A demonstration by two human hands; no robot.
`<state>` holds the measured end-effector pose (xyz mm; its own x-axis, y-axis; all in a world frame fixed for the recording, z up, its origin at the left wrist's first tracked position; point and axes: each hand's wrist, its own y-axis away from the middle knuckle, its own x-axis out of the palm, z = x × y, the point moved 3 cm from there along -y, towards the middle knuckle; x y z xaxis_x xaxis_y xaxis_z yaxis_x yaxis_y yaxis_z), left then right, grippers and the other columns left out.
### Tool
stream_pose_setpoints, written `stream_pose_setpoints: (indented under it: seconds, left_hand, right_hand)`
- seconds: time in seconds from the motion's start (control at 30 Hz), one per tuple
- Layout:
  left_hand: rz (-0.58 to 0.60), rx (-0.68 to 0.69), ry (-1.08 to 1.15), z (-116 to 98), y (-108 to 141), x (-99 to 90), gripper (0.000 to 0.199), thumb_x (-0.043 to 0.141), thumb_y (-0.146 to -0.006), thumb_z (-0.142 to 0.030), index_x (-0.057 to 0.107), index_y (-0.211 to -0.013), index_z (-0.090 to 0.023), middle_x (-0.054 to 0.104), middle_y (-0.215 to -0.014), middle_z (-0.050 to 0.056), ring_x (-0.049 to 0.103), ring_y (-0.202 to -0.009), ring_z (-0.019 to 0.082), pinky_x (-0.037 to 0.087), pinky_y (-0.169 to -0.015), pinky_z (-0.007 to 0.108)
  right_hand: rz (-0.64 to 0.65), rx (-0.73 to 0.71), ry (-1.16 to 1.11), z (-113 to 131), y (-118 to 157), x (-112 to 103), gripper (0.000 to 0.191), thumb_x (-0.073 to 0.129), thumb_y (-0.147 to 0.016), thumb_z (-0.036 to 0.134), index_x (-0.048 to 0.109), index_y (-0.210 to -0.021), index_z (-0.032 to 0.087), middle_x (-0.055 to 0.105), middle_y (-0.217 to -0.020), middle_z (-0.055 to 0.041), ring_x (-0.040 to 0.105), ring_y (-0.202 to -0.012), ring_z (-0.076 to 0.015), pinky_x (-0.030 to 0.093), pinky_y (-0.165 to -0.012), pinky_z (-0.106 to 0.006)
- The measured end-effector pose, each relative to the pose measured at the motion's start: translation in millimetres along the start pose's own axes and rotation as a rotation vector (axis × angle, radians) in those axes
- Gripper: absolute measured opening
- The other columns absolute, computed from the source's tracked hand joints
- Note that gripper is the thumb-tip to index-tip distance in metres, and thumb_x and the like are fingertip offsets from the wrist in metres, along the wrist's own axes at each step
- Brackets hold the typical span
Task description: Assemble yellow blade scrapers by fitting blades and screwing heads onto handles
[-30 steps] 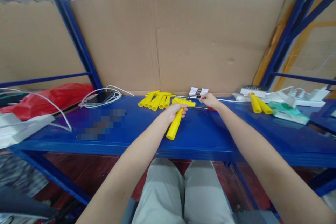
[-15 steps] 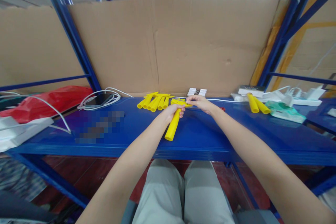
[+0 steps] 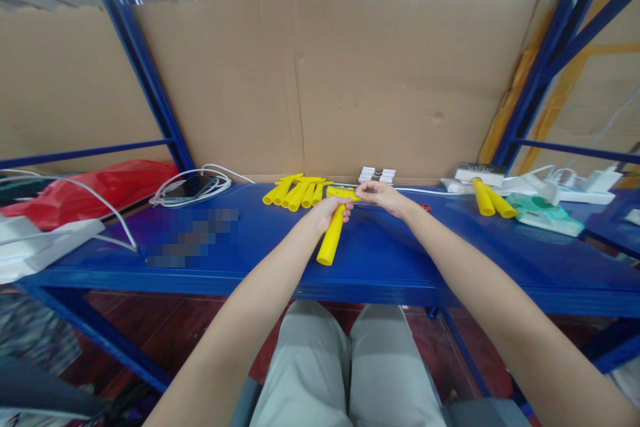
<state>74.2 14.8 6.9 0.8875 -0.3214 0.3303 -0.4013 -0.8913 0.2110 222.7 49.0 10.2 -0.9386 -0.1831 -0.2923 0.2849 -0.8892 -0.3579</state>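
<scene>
In my left hand (image 3: 330,211) is a yellow T-shaped plastic tool (image 3: 329,247) with a hollow round handle. My fingers wrap round it just below its flat crosspiece, and the handle's open end points down toward me. My right hand (image 3: 381,196) is pinched at the right end of that crosspiece. Whatever its fingertips hold is too small to make out. Several similar yellow tools (image 3: 297,193) lie in a row on the blue table to the left of my hands. A small red object (image 3: 425,207) shows partly behind my right wrist.
White stacked pieces (image 3: 376,175) stand by the cardboard wall (image 3: 225,87). Two yellow tubes (image 3: 493,199) lie at the right beside a green-and-white packet (image 3: 544,214) and a power strip (image 3: 585,196). Coiled white cable (image 3: 193,188) and a red bag (image 3: 100,192) sit at the left.
Both hands stay at the same place on the yellow tool. The whole view has shifted very slightly, and little else differs.
</scene>
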Motion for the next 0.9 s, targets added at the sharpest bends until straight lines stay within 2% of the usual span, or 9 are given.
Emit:
stream_pose_setpoints:
  seconds: [0.13, 0.27, 0.5, 0.9]
  left_hand:
    - [0.012, -0.010, 0.017, 0.9, -2.9, -2.6, 0.017, 0.046, -0.085, -0.002, 0.050, -0.073, -0.014, 0.043, -0.049, -0.006, 0.035, -0.033, 0.004, 0.029, -0.033, 0.014]
    - [0.015, -0.004, 0.019, 0.9, -3.4, -3.4, 0.016, 0.044, -0.086, -0.003, 0.051, -0.076, -0.013, 0.044, -0.049, -0.005, 0.035, -0.033, 0.004, 0.030, -0.033, 0.014]
    - [-0.019, 0.013, -0.004, 1.2, -4.4, -3.1, 0.019, 0.043, -0.084, -0.002, 0.056, -0.094, -0.013, 0.044, -0.048, -0.006, 0.035, -0.033, 0.005, 0.030, -0.033, 0.014]
    - [-0.007, -0.012, -0.024, 0.1, -0.8, -1.3, 0.017, 0.039, -0.087, -0.003, 0.052, -0.083, -0.013, 0.044, -0.046, -0.006, 0.034, -0.032, 0.004, 0.030, -0.032, 0.014]
  right_hand:
    - [0.012, 0.042, -0.005, -0.7, 0.9, 1.4, 0.019, 0.073, -0.061, 0.028, 0.059, -0.068, 0.018, 0.061, -0.072, 0.0030, 0.055, -0.072, -0.0113, 0.044, -0.073, -0.025]
    - [0.002, 0.090, -0.060, -1.1, 1.5, 3.8, 0.020, 0.072, -0.062, 0.025, 0.056, -0.070, 0.019, 0.061, -0.071, 0.0037, 0.057, -0.071, -0.0108, 0.045, -0.069, -0.024]
    - [-0.040, 0.165, -0.133, 1.7, 4.0, 6.0, 0.024, 0.069, -0.062, 0.015, 0.054, -0.080, 0.021, 0.060, -0.073, 0.0047, 0.058, -0.071, -0.0108, 0.043, -0.061, -0.021]
    - [-0.070, 0.206, -0.213, 2.0, 2.4, 10.1, 0.025, 0.063, -0.062, 0.005, 0.053, -0.079, 0.020, 0.057, -0.067, 0.0055, 0.055, -0.065, -0.0098, 0.038, -0.055, -0.021]
